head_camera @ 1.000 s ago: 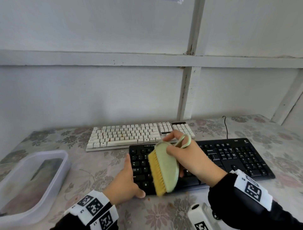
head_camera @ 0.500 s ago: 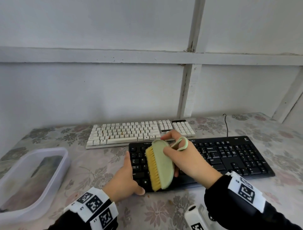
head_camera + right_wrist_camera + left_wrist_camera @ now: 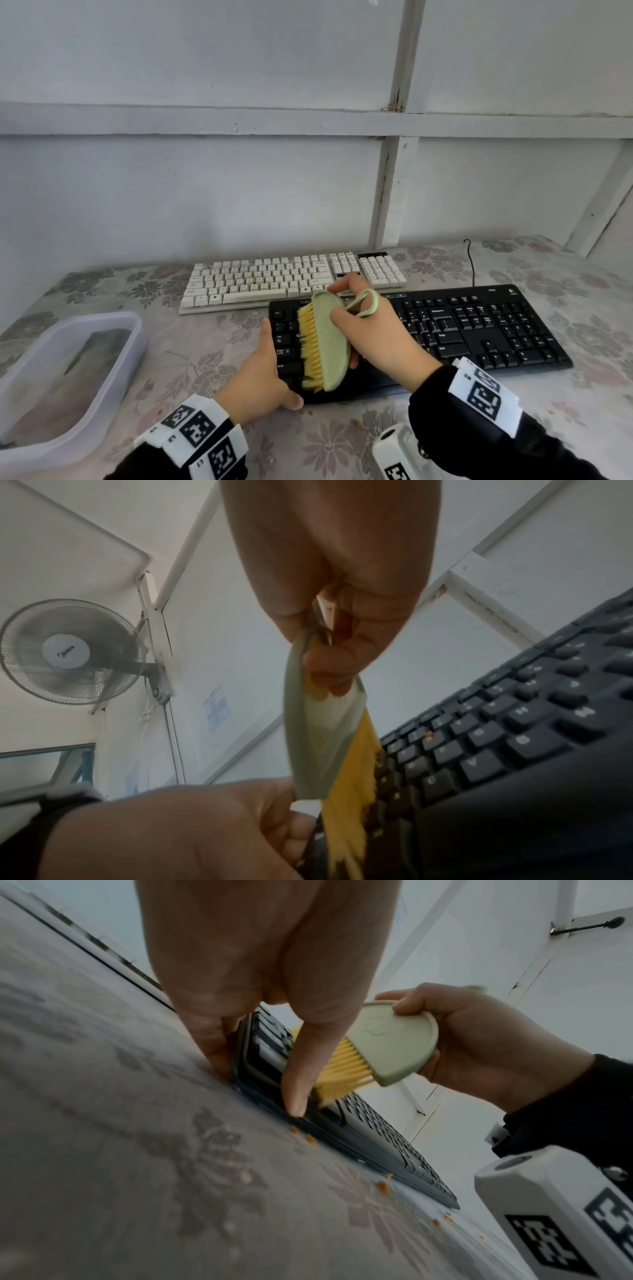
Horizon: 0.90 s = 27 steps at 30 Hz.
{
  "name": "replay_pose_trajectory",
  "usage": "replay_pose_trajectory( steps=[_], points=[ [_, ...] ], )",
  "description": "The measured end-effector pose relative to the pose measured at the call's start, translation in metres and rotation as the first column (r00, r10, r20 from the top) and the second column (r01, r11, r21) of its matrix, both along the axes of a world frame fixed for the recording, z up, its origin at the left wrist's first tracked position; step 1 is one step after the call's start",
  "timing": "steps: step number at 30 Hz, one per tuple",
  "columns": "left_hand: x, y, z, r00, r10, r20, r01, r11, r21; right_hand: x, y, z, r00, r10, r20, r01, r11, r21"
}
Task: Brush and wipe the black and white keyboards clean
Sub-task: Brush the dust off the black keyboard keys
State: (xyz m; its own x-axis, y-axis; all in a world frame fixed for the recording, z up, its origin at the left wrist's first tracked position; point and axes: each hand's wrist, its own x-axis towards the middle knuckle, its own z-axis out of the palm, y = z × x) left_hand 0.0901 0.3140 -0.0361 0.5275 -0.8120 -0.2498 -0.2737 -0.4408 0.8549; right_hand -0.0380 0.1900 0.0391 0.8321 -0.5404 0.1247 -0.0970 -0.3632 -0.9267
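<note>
A black keyboard lies near the table's front, and a white keyboard lies behind it to the left. My right hand grips a pale green brush with yellow bristles. Its loop handle sticks up by my thumb. The bristles face left over the black keyboard's left keys and touch them at the brush's near end. My left hand holds the black keyboard's front left corner, with the thumb on the front edge and the fingers along the left side.
Orange crumbs lie on the floral tablecloth in front of the black keyboard. A clear plastic tub stands at the left. The keyboard cable runs back to the wall. A fan hangs on the wall.
The brush has slid a little to the left across the black keyboard's keys. My left hand has stayed at the front left corner.
</note>
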Motion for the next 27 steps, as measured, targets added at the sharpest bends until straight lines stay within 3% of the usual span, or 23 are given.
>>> replay_pose_trajectory(
  steps=[4,9,14,19,23,27],
  points=[
    [0.001,0.001,-0.001,1.0,-0.012,0.01,0.012,1.0,-0.02,-0.002,0.003,0.003,0.993,0.078,-0.087,-0.081,0.996,-0.025],
    [0.0,0.0,0.001,1.0,-0.024,0.003,0.024,0.999,-0.032,0.006,0.006,0.004,1.0,0.0,0.011,0.001,1.0,-0.021],
    [0.0,0.003,0.002,1.0,-0.029,0.012,0.03,0.998,-0.047,0.005,0.008,0.003,0.991,0.091,-0.097,-0.094,0.995,-0.023],
    [-0.001,0.003,0.003,0.999,-0.033,0.006,0.033,0.998,-0.06,0.009,0.01,0.0,1.0,0.001,-0.016,-0.002,1.0,-0.019],
    [-0.001,0.003,0.002,0.999,-0.034,0.003,0.034,0.995,-0.092,0.008,0.01,-0.001,0.995,0.076,-0.067,-0.077,0.997,-0.015],
    [-0.001,0.002,0.001,0.999,-0.032,0.009,0.033,0.997,-0.072,0.012,0.01,0.0,1.0,0.024,0.006,-0.024,1.0,-0.018]
  ],
)
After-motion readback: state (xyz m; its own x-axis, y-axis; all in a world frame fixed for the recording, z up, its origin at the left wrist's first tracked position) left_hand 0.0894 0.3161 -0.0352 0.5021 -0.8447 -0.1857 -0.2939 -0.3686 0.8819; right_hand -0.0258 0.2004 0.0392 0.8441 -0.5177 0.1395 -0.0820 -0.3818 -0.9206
